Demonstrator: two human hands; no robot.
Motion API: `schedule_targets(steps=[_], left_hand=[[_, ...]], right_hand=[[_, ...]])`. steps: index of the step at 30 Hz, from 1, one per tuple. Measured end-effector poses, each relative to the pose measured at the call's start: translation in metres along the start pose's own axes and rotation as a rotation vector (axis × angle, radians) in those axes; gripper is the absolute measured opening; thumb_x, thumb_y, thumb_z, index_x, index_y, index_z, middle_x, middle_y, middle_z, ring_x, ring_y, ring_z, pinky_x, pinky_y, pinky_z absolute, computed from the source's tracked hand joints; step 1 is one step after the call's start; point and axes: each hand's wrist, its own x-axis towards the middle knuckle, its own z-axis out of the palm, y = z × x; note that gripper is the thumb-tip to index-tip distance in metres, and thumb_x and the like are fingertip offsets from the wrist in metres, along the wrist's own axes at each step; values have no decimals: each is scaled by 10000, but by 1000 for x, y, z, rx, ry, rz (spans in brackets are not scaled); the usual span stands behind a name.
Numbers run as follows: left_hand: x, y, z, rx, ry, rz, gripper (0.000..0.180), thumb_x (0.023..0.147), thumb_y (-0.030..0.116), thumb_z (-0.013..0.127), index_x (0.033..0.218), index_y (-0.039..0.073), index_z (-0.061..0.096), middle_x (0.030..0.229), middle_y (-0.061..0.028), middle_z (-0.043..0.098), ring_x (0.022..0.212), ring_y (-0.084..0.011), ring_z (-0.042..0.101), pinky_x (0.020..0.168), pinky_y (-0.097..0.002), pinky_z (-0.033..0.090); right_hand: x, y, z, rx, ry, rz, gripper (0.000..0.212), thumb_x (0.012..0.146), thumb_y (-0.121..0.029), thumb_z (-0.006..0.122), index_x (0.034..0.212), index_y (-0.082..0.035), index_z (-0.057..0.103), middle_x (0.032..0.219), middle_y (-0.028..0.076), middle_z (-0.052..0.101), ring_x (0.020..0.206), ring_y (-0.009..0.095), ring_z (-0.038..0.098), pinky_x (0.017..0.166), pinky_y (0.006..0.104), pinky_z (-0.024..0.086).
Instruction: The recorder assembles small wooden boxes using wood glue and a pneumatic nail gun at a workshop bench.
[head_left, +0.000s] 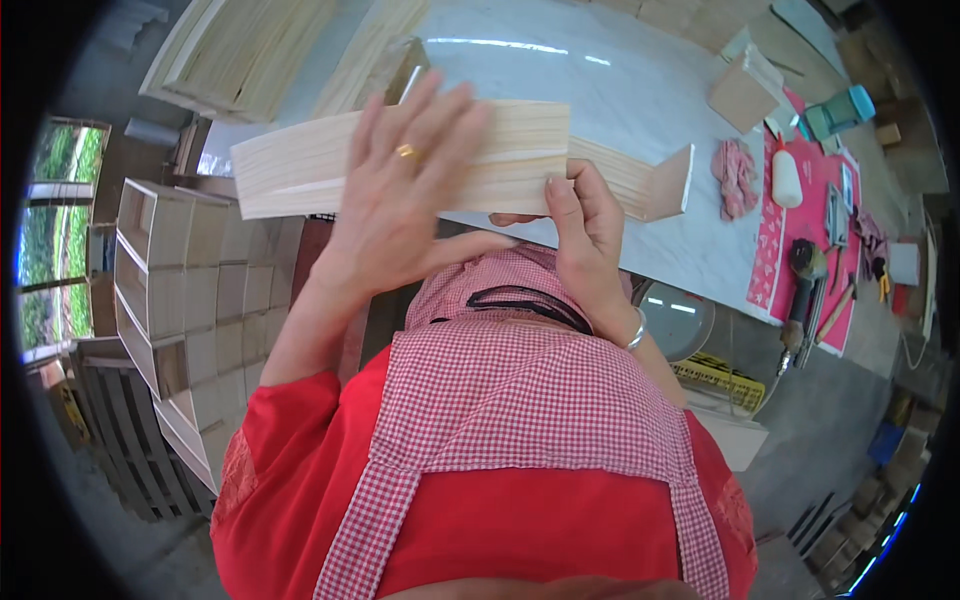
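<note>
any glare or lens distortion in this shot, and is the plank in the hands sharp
Head view: white glare streaks on the glossy table top; fisheye bends the wooden shelf unit near the dark rim; the pale plank under the left hand and right hand is sharp, grain visible.

Red short-sleeved shirt under a red-and-white checked apron, gold finger ring, silver wrist bangle.
</note>
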Motion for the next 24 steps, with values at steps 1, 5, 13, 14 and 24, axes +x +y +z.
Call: schedule_targets(steps=[1,5,13,14,24], left_hand=[[12,7,4,2,-9,16,866,739,565,745,1433,109,499,1444,-121,489,1360,-331,441,1138,-550,271],[51,20,21,-107,-33,106,877,692,520,784,1416,112,504,1296,-135,553,1204,-319,535,1054,-496,357],[91,43,44,-291,-217,176,874,568,395,843,1328,81,549,1136,-130,566,1010,-296,575,820,-396,402],[94,44,45,-303,-203,170,874,559,391,849,1319,77,553,1131,-133,564,1005,-296,574,823,-398,406],[126,45,66,-431,-278,131,850,535,385,868,1248,26,578,1139,-158,553,972,-315,575,842,-395,424]], right_hand=[[0,0,-2,13,-28,-30,235,1061,-193,455,1121,20,531,925,89,671,759,121,657,720,260,529],[-4,-6,-25,-22,-28,-6,197,1049,-164,491,1094,23,530,820,74,671,777,75,641,668,202,486],[-23,-20,-61,-68,28,63,157,1013,-130,551,1046,19,588,785,35,654,683,36,582,618,193,467],[-30,-27,-69,-56,39,59,157,1013,-130,551,1046,19,588,785,35,654,683,36,582,618,193,467],[-68,-1,-212,-584,444,347,126,923,-89,682,962,0,601,831,50,655,666,111,594,571,243,487]])
